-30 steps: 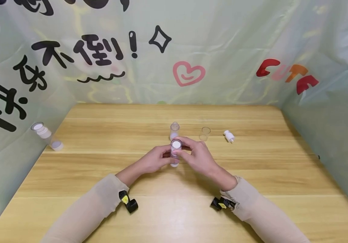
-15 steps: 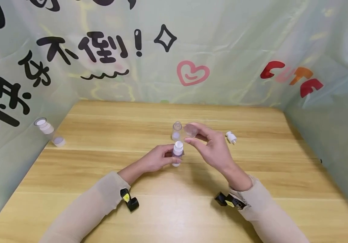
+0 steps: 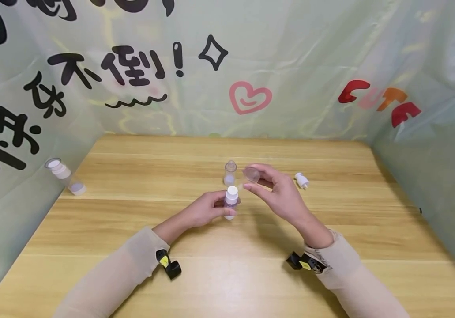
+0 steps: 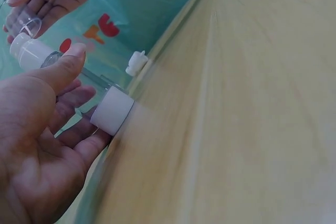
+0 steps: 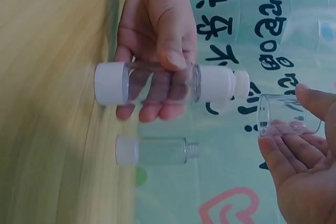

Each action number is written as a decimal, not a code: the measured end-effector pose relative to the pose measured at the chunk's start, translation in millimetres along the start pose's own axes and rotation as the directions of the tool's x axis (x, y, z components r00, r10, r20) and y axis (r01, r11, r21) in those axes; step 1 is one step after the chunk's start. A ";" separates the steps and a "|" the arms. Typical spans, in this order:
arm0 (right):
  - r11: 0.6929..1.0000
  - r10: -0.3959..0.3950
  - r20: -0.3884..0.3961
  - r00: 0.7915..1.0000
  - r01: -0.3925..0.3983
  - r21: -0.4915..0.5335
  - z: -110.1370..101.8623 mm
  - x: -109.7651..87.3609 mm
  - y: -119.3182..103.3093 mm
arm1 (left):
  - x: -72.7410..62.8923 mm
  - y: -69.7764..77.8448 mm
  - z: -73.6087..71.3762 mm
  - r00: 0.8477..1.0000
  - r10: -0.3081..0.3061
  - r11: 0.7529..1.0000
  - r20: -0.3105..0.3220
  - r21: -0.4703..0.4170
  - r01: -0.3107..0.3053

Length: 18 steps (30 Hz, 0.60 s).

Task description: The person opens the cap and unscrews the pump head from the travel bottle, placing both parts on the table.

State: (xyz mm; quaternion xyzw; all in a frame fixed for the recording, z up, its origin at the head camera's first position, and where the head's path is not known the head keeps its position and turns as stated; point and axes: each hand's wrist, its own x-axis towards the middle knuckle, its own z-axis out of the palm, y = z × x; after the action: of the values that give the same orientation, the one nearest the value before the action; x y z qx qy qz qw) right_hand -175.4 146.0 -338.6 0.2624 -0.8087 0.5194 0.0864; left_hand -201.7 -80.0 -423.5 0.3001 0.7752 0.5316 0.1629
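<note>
My left hand grips a small clear pump bottle with a white base and white pump head, thumb on one side and fingers behind. The bottle stands upright at the table's middle. In the right wrist view its pump head is uncovered. My right hand pinches a clear cap between thumb and fingers, apart from the bottle, to its right and a little higher. Behind the held bottle stands another clear bottle with a bare threaded neck.
A loose white pump head lies on the wooden table, right of my right hand. At the left edge stands a capped pump bottle. Printed sheeting walls the back and sides.
My right hand has lifted the clear cap off the pump head and drawn it up and to the right. My left hand keeps its grip on the bottle in nearly the same place.
</note>
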 end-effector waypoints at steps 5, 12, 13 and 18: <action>1.000 -0.006 0.021 1.000 0.005 0.019 -5.8 -0.5 2.5 | -0.9 -1.6 0.8 1.000 -0.004 1.000 -0.007 -0.019 0.004; 1.000 -0.019 0.044 0.999 0.019 -0.009 -11.6 -6.2 10.9 | -2.0 -2.4 2.4 1.000 -0.002 1.000 -0.008 -0.002 0.002; 1.000 -0.020 0.042 0.999 0.021 -0.015 -13.0 -6.9 11.4 | -1.7 -1.9 2.5 1.000 -0.001 1.000 -0.009 0.003 0.001; 1.000 -0.013 0.020 1.000 0.013 -0.017 -19.2 -10.5 15.3 | -1.4 -1.5 3.1 1.000 0.003 1.000 -0.015 0.012 -0.003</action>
State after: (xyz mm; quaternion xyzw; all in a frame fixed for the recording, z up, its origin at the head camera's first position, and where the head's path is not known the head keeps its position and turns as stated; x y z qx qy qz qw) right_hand -176.9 171.4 -346.5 0.2721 -0.8122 0.5091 0.0839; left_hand -199.3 -79.1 -426.2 0.2981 0.7792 0.5293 0.1545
